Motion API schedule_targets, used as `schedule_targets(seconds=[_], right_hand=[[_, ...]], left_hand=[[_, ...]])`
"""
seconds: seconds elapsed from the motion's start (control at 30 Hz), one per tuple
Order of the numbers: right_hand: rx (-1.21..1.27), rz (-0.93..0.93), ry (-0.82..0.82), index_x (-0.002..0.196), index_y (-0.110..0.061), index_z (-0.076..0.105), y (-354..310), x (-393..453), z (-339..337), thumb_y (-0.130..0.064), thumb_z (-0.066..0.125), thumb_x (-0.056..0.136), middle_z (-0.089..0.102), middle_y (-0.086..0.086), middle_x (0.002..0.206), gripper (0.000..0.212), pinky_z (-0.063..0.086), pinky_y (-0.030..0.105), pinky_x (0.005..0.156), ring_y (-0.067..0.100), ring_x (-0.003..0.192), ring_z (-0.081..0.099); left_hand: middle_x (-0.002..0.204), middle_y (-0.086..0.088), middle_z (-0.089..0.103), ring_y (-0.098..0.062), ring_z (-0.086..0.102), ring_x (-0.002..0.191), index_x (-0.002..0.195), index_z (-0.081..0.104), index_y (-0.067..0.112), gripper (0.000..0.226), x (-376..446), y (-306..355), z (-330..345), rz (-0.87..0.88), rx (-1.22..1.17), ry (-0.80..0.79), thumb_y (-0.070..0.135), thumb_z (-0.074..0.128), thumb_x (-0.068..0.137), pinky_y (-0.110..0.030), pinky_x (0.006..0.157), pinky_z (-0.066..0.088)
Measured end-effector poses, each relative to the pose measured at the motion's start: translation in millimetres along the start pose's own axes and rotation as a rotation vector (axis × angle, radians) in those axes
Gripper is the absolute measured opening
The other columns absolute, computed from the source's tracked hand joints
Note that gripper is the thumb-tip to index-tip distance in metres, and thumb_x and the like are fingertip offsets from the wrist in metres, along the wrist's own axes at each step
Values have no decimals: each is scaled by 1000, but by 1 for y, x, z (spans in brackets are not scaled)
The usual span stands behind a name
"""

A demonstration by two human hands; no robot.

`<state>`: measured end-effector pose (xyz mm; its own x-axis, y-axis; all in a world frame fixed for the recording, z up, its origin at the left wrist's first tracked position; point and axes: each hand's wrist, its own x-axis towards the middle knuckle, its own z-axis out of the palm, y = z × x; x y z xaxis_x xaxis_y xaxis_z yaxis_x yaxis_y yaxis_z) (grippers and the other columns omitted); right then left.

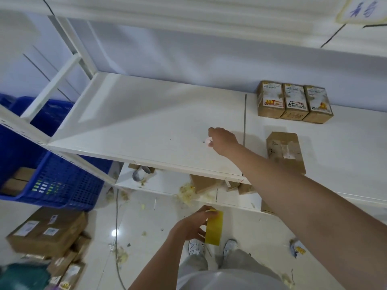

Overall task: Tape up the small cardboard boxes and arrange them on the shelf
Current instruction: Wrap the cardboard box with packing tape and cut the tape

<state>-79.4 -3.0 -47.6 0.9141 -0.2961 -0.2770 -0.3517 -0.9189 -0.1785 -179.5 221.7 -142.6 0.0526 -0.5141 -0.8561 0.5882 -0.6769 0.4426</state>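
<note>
Gripping a yellow tape roll, the left hand hangs low — the right hand pinches a small pink-white object over the shelf. Three labelled boxes stand at its back, print unreadable — another box nearer.

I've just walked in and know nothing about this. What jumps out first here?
A bare right hand reaches over the white shelf, pinching a small pink-white object. Below, the left hand holds a yellow tape roll. Three small boxes stand in a row at the shelf's back right.
</note>
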Motion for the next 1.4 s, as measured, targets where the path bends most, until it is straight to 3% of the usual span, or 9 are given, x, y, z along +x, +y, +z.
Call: schedule_targets(seconds=[0.17, 0.3, 0.4, 0.53, 0.77, 0.93, 1.07, 1.2, 1.4], right_hand=[[537, 0, 107, 101, -12, 51, 3, -56, 12, -15, 59, 99, 60, 1, 93, 9, 44, 28, 67, 20, 87, 60], [727, -25, 81, 108, -17, 54, 11, -112, 30, -15, 57, 100, 66, 2, 104, 9, 52, 24, 69, 15, 89, 65], [724, -6, 85, 113, -19, 65, 21, -147, 52, -16, 59, 99, 67, -7, 101, 16, 45, 11, 65, 4, 84, 61], [772, 38, 71, 113, -12, 70, 28, -178, 83, -10, 62, 97, 72, 2, 107, 18, 50, 27, 86, 17, 99, 65], [727, 59, -4, 106, -16, 59, 28, -196, 100, -19, 61, 99, 64, 6, 105, 8, 54, 37, 79, 25, 88, 67], [668, 27, -8, 105, -17, 70, 22, -197, 99, -19, 57, 100, 70, 2, 103, 14, 49, 32, 83, 20, 96, 65], [614, 31, -54, 109, -6, 72, 11, -198, 97, -14, 52, 102, 72, 15, 113, 23, 53, 41, 94, 30, 107, 67], [570, 66, -60, 122, -11, 72, 0, -199, 94, -15, 53, 101, 71, 1, 125, 29, 50, 31, 100, 17, 119, 64], [460, 54, -76, 103, -1, 73, -14, -197, 90, -11, 51, 99, 74, 13, 108, 24, 52, 37, 89, 27, 104, 68]], left_hand=[[129, -19, 54, -46, 64, 100, 131, 48, 31, 37, -9, 5, 3, -3, 63, 40, 48, 55, 99, -56, 98, 53], [127, -19, 55, -44, 64, 95, 128, 50, 34, 32, -19, 4, 9, 18, 74, 78, 48, 53, 100, -54, 96, 53], [125, -19, 55, -44, 64, 94, 127, 52, 33, 31, -26, 2, 19, 40, 40, 96, 48, 54, 100, -55, 95, 54], [126, -20, 56, -43, 63, 97, 127, 51, 31, 34, -35, -2, 32, 64, -19, 127, 49, 54, 99, -54, 91, 55], [133, -22, 54, -52, 63, 109, 124, 52, 37, 28, -43, -5, 40, 61, -27, 170, 51, 51, 100, -56, 97, 52], [131, -19, 57, -50, 65, 110, 121, 53, 38, 33, -42, -9, 37, 78, -16, 159, 58, 54, 95, -51, 89, 58], [131, -21, 57, -50, 67, 107, 127, 52, 38, 40, -46, -11, 36, 73, -27, 132, 60, 57, 94, -54, 90, 58], [129, -18, 57, -43, 70, 98, 129, 52, 39, 45, -51, -10, 33, 116, -4, 118, 61, 61, 91, -55, 87, 59], [130, -15, 56, -39, 66, 109, 135, 48, 35, 48, -58, -8, 26, 139, 3, 101, 57, 61, 93, -57, 86, 59]])
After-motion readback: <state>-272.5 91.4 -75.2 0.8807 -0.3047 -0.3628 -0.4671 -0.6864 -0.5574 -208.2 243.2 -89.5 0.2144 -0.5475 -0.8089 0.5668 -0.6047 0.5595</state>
